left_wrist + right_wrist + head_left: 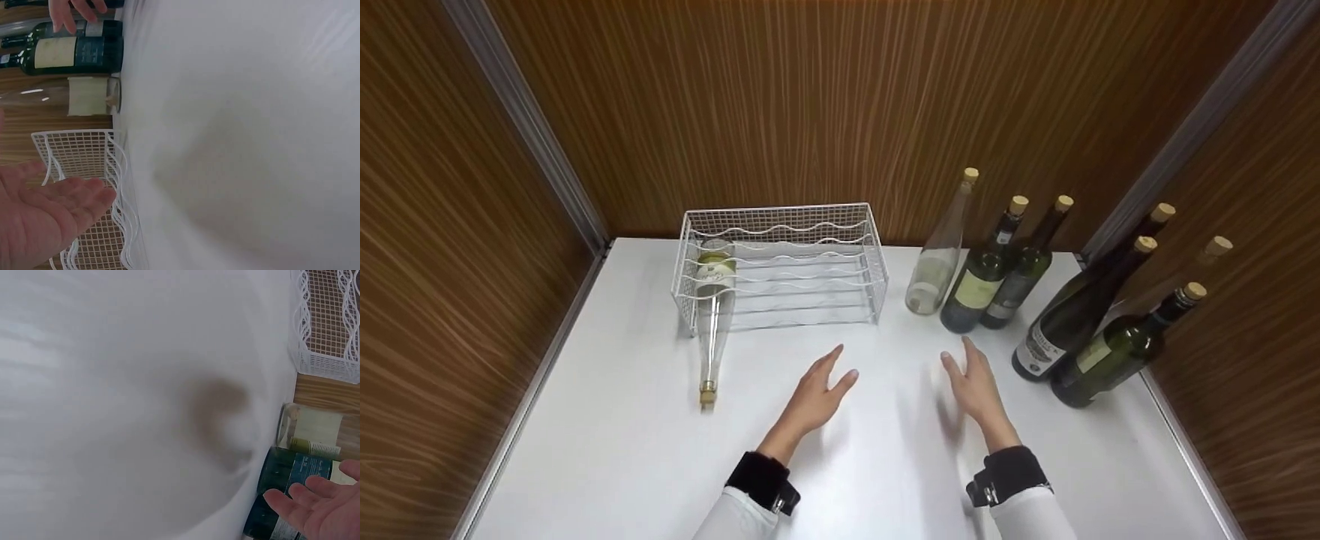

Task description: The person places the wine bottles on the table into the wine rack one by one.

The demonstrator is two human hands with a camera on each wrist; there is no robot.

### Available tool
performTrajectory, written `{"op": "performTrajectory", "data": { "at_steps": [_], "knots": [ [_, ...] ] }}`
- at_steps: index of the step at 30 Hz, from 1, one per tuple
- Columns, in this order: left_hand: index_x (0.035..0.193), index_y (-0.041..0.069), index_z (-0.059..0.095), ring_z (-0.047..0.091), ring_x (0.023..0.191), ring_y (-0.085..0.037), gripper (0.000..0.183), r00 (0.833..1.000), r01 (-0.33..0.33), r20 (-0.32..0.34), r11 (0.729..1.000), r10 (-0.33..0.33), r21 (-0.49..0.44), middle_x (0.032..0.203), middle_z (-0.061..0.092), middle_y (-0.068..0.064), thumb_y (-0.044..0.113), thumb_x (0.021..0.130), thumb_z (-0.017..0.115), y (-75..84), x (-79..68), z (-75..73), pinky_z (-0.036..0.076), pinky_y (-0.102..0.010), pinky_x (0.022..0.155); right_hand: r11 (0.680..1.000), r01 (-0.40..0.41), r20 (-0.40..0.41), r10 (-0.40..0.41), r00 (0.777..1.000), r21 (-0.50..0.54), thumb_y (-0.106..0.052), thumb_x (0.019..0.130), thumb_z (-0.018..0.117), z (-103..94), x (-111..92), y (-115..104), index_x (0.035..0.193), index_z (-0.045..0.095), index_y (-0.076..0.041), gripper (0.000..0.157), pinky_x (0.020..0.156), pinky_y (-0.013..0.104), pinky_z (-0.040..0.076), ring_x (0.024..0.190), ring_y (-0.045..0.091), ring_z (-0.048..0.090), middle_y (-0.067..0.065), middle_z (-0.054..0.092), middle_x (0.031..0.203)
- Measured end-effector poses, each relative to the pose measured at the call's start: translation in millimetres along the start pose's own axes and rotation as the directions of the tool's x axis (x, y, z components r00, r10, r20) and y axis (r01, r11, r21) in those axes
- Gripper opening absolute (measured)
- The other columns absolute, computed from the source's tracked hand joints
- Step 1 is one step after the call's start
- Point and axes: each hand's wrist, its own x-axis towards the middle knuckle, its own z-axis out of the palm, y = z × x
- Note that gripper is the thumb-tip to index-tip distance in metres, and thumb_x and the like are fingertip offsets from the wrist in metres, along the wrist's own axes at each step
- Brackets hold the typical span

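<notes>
My left hand (813, 396) hovers over the white table in front of a white wire bottle rack (780, 326), fingers extended and holding nothing. My right hand (976, 388) is likewise empty, its fingers reaching toward the standing bottles. Nearest to it are a green wine bottle with a pale label (976, 291) and a dark bottle with a white label (1042, 349). A clear corked bottle (715, 315) lies in the rack's left end, its neck pointing toward me. In the left wrist view the left palm (39, 222) overlaps the rack.
Several more corked bottles stand at the right, including a clear one (936, 270) beside the rack and a green one (1117, 356) near the right edge. Wood-grain panels (780, 105) wall in the white table (607, 450) at the back and both sides.
</notes>
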Motion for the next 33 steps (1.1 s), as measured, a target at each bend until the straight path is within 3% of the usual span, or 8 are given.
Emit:
{"op": "performTrajectory", "data": {
  "at_steps": [7, 14, 20, 25, 33],
  "knots": [
    [0.155, 0.013, 0.029, 0.026, 0.143, -0.034, 0.073, 0.999, -0.015, 0.044, 1.000, 0.016, -0.022, 0.156, 0.031, -0.016, 0.059, 0.099, 0.042, 13.4, 2.2, 8.9, 0.023, -0.053, 0.114, 1.000, -0.009, -0.037, 0.010, 0.999, 0.021, -0.038, 0.105, 0.040, -20.4, 12, -3, 0.154, 0.012, 0.003, 0.071, 0.116, 0.053, 0.012, 0.144, 0.044, 0.015, 0.031, 0.016, 0.156],
    [0.155, 0.016, 0.028, 0.026, 0.144, -0.032, 0.071, 0.997, -0.018, 0.071, 0.999, 0.020, -0.027, 0.156, 0.030, -0.013, 0.057, 0.099, 0.043, 24.4, 8.0, 11.5, 0.024, -0.051, 0.114, 1.000, -0.024, -0.069, 0.025, 0.997, 0.018, -0.050, 0.103, 0.038, -40.3, 22, -16, 0.156, 0.005, -0.001, 0.079, 0.116, 0.055, 0.013, 0.144, 0.044, 0.013, 0.028, 0.012, 0.158],
    [0.156, 0.016, 0.026, 0.024, 0.144, -0.033, 0.075, 0.995, -0.044, 0.083, 0.999, 0.047, -0.032, 0.157, 0.029, -0.013, 0.060, 0.098, 0.043, 32.6, 13.8, 12.1, 0.022, -0.053, 0.114, 0.999, 0.023, -0.127, -0.019, 0.992, 0.028, -0.044, 0.104, 0.042, -55.2, 34, -28, 0.156, 0.004, -0.002, 0.077, 0.115, 0.054, 0.016, 0.143, 0.043, 0.018, 0.029, 0.017, 0.156],
    [0.156, 0.015, 0.026, 0.024, 0.145, -0.031, 0.074, 0.994, -0.051, 0.096, 0.998, 0.054, -0.044, 0.157, 0.029, -0.012, 0.058, 0.098, 0.043, 39.2, 17.1, 14.2, 0.022, -0.051, 0.115, 0.998, 0.044, -0.165, -0.036, 0.986, 0.041, -0.040, 0.104, 0.044, -67.1, 47, -39, 0.156, 0.000, -0.003, 0.078, 0.116, 0.053, 0.013, 0.144, 0.043, 0.014, 0.031, 0.012, 0.157],
    [0.156, 0.016, 0.026, 0.024, 0.145, -0.030, 0.076, 0.992, -0.053, 0.113, 0.998, 0.057, -0.034, 0.157, 0.029, -0.011, 0.061, 0.097, 0.041, 46.5, 21.5, 18.6, 0.021, -0.050, 0.115, 0.996, 0.029, -0.189, -0.013, 0.982, 0.080, -0.045, 0.102, 0.047, -87.3, 67, -57, 0.157, -0.003, -0.009, 0.082, 0.116, 0.056, 0.012, 0.145, 0.044, 0.010, 0.031, 0.006, 0.157]
  ]
}}
